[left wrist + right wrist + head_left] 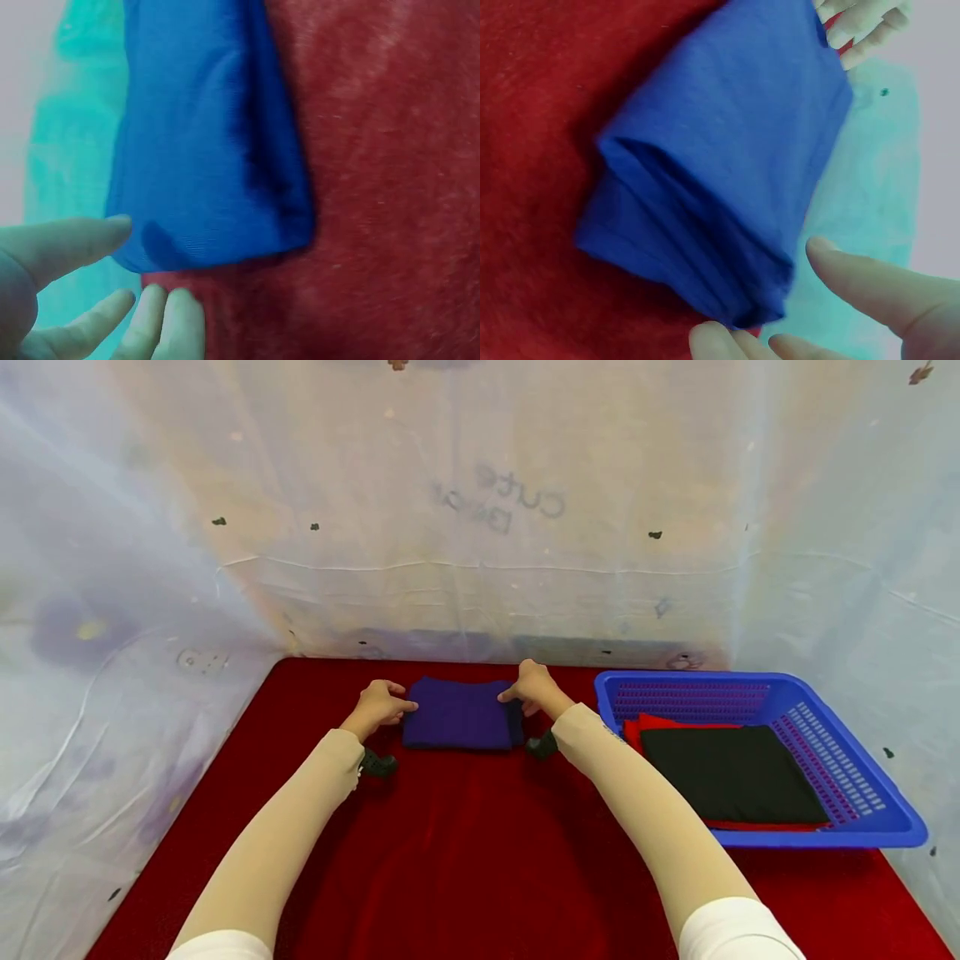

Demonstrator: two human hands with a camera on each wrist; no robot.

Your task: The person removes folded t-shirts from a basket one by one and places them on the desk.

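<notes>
A folded blue-purple cloth [459,714] [202,150] [720,157] lies flat on the red table cover [480,860], towards the back. My left hand [401,704] [142,259] is at the cloth's left edge. Its thumb [67,240] touches the cloth's corner, and its fingers [169,322] lie straight beside the edge. My right hand [513,695] [761,289] is at the right edge. Its fingertips [720,341] reach the cloth's folded corner, while its thumb [870,285] stands a little apart. Neither hand plainly pinches the cloth. The folded layers show at the right end.
A blue plastic basket [750,681] stands at the right, holding a folded black cloth [731,772] on top of a red one [652,722]. Pale sheeting [480,527] walls in the back and both sides. The red cover reaches the near edge.
</notes>
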